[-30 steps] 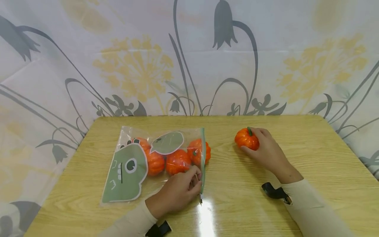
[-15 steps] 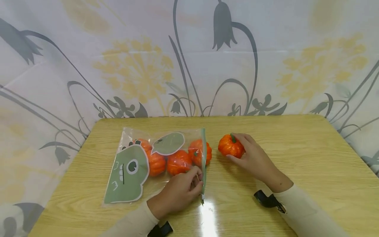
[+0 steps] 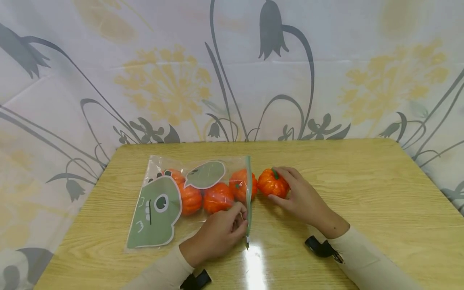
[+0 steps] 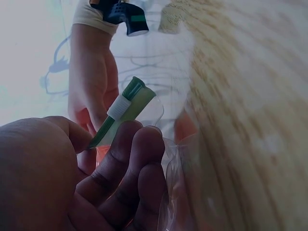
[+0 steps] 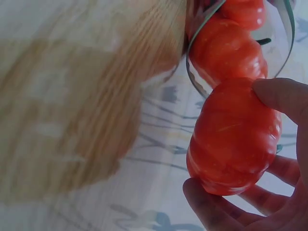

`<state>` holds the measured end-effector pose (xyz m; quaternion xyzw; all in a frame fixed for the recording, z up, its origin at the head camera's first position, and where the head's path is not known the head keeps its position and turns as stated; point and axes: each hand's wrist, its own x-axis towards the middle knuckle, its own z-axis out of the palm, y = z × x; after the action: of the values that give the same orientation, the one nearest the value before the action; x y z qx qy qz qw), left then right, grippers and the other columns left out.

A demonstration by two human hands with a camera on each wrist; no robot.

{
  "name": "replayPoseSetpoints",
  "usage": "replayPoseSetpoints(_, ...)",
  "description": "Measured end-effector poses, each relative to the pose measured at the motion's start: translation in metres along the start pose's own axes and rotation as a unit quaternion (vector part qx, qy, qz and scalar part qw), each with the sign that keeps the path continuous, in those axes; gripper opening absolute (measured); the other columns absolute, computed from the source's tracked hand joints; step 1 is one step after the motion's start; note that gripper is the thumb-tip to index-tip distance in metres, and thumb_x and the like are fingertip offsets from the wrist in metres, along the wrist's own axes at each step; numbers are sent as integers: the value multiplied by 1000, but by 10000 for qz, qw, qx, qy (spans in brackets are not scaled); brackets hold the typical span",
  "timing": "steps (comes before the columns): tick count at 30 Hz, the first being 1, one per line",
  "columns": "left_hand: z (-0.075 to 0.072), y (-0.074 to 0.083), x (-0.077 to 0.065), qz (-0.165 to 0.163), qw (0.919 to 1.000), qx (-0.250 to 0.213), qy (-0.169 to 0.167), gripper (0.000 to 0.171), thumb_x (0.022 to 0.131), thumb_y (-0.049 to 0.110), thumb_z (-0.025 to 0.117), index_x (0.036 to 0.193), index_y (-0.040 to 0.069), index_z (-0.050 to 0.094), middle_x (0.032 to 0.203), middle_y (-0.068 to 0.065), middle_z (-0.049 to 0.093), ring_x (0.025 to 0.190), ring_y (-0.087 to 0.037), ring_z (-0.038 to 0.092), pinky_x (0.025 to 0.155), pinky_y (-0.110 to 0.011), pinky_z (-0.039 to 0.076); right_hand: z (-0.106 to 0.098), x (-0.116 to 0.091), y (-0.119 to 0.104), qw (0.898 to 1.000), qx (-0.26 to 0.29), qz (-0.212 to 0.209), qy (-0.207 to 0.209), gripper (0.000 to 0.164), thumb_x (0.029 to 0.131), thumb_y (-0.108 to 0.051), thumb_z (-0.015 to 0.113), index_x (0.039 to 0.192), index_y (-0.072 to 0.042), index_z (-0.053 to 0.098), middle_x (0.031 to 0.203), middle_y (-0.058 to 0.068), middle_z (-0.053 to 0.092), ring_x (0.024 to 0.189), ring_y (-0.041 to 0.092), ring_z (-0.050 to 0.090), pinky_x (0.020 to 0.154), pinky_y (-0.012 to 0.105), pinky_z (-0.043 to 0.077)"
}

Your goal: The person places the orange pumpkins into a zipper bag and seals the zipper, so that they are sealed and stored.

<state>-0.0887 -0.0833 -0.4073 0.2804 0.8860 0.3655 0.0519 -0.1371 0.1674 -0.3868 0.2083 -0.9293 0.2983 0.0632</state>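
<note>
A clear zip bag (image 3: 154,217) printed with a green dinosaur lies on the table, its green-edged mouth facing right. Inside are several small orange pumpkins, and one pumpkin (image 5: 228,53) sits right at the opening. My left hand (image 3: 217,231) pinches the near end of the mouth; in the left wrist view the white slider (image 4: 119,107) on the green zip strip shows just past the fingertips. My right hand (image 3: 304,201) holds another orange pumpkin (image 3: 271,184) with a green stem, thumb and fingers around its sides. In the right wrist view this pumpkin overlaps the one at the opening.
The wood-grain table (image 3: 380,189) reaches back to a flower-printed cloth (image 3: 232,80). Black camera mounts sit at both wrists, one (image 3: 320,246) by the right sleeve.
My right hand has brought the pumpkin leftward and slightly nearer, up to the bag's mouth. The left hand keeps its pinch on the bag's edge in the same place.
</note>
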Motion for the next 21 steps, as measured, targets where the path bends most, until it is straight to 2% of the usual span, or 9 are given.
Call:
replayPoseSetpoints(11,0,2,-1,-74,9999,-65,-76,7,98,19,57,102,20,52,72,14,54,59,3,46,57,-17,41,7,-3,-4,9998,77,44,-188,70,84,-22,81,143,-2,48,144,19,47,123,40,58,96,53,52)
replayPoseSetpoints(17,-2,4,0,3,10000,19,2,7,99,19,57,103,19,52,74,14,56,60,2,48,58,-17,42,9,-2,-5,9998,47,-110,-146,70,85,-23,80,143,-2,47,145,22,45,121,41,59,95,51,53)
replayPoseSetpoints(21,-2,5,0,23,10000,77,53,7,99,19,57,104,19,51,73,14,55,60,2,48,58,-17,42,10,-3,-8,9998,87,-69,-160,70,85,-23,80,143,-2,48,144,23,45,117,40,61,92,48,55)
